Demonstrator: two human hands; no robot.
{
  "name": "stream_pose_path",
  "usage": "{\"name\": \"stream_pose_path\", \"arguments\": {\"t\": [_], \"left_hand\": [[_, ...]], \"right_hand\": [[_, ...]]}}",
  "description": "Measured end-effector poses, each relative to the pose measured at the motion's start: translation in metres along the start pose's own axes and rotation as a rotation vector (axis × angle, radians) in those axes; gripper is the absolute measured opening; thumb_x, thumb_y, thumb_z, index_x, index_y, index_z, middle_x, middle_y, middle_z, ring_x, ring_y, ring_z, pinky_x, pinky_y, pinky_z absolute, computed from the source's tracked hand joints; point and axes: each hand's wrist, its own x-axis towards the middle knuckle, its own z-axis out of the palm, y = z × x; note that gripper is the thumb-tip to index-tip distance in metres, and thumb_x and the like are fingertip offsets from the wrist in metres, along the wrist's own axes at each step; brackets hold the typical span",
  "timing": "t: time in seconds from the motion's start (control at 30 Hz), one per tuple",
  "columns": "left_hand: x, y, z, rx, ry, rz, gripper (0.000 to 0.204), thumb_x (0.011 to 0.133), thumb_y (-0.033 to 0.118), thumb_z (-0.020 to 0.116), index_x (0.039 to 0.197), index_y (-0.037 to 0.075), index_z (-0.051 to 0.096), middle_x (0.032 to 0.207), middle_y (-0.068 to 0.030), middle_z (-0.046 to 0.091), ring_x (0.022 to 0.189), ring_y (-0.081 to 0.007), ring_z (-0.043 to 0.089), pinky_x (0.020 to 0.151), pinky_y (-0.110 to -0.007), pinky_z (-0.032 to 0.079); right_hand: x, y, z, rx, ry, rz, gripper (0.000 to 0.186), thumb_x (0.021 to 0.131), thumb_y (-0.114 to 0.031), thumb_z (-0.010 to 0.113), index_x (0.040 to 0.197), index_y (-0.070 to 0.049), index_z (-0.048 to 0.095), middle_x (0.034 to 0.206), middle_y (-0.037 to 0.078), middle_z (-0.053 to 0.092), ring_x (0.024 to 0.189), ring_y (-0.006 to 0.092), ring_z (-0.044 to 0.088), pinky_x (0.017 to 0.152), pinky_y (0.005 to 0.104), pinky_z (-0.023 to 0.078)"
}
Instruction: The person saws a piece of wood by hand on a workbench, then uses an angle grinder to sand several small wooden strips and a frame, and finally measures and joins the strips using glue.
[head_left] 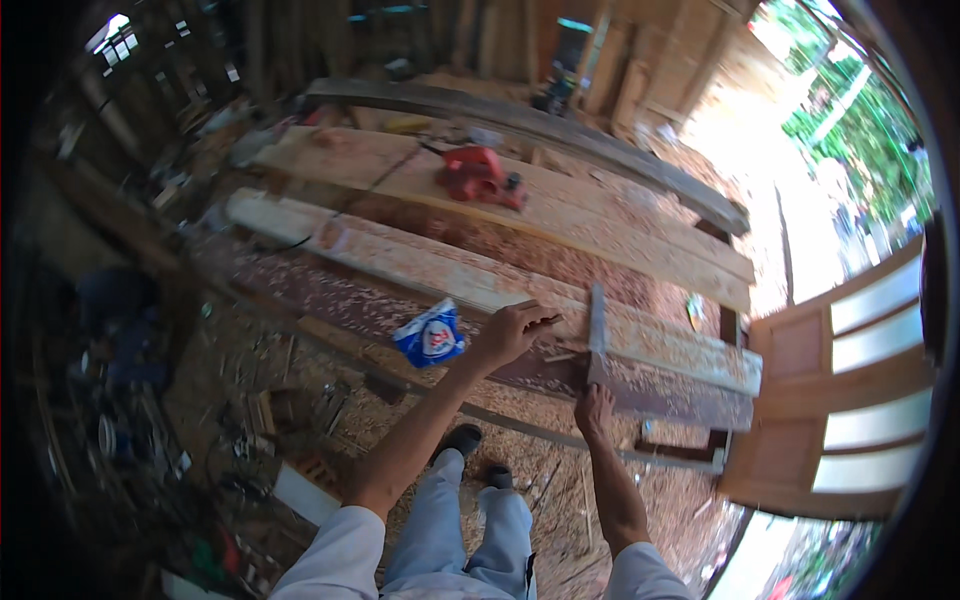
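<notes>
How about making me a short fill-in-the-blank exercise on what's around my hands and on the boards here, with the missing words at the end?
1. Of the left hand and the right hand, the one gripping the straight-bladed tool is the ____.
2. The packet near the left hand is mostly white and ____.
3. The power tool lying on the pale plank is mainly coloured ____.

Missing words: right; blue; red.
</notes>
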Motion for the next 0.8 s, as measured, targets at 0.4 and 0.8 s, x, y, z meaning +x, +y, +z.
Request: {"name": "stream_pose_path", "arguments": {"t": [0.4,0.8], "left_hand": [[-0.195,0.120,-0.112,-0.669,1.151,-0.293,0.027,0.098,0.017,0.051,0.118,0.000,0.058,0.098,-0.0089,0.065,0.089,-0.0221,0.067,0.075,-0.036,0.056],[-0.379,0.298,-0.034,-0.562,1.581,-0.557,0.018,0.091,0.007,0.059,0.106,-0.002,0.058,0.094,-0.0129,0.065,0.090,-0.0244,0.067,0.080,-0.038,0.060]], "right_hand": [[-0.092,-0.203,-0.160,1.012,-0.683,-0.545,0.032,0.096,-0.020,0.049,0.121,-0.002,0.057,0.093,0.011,0.063,0.079,0.0182,0.060,0.070,0.0330,0.047],[-0.186,-0.297,-0.232,0.921,-1.438,-0.780,0.026,0.093,-0.018,0.057,0.100,0.005,0.066,0.078,0.009,0.069,0.059,0.0085,0.056,0.052,0.0251,0.044]]}}
